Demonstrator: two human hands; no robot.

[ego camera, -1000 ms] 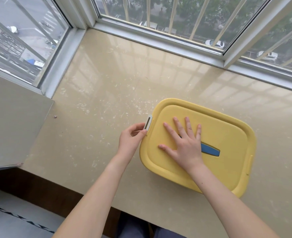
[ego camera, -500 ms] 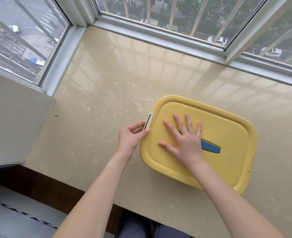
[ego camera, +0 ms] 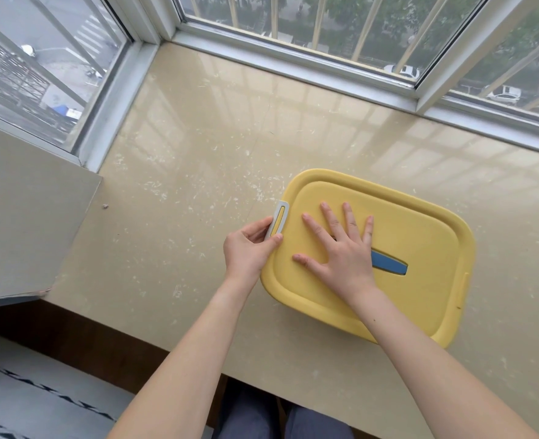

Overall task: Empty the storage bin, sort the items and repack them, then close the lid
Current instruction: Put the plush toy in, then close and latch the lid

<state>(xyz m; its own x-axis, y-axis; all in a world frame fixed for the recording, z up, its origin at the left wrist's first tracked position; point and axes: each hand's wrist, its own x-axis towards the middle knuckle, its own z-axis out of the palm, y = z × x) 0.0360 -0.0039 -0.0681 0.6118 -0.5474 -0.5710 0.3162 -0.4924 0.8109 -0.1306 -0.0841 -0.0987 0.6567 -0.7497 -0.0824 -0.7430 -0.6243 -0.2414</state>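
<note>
Item: yellow storage bin, right of centre in the frame, standing on a polished beige stone sill, its lid on and seated flat. Lid detail: a blue handle recessed at mid-lid, partly covered; a yellow tab at the right end; a white latch at the left end, standing up along the lid's rim. Left hand: at the bin's left end, thumb and curled fingers pinching the white latch from the outside. Right hand: palm down on the left half of the lid, fingers straight and spread wide, the heel of the hand over the blue handle's left end, gripping nothing. The two hands lie near each other, apart by a strip of lid. Edges: the sill's front edge runs diagonally from the left of the frame toward the bottom, near the bin's front side; the bin does not overhang it. A white window frame bounds the sill along the top, and a second window frame bounds it at upper left. A grey panel stands at the left. Open room: bare sill left of the bin and between the bin and the window frames. Below the sill: trouser legs at the bottom centre, a patterned grey rug at lower left.
</note>
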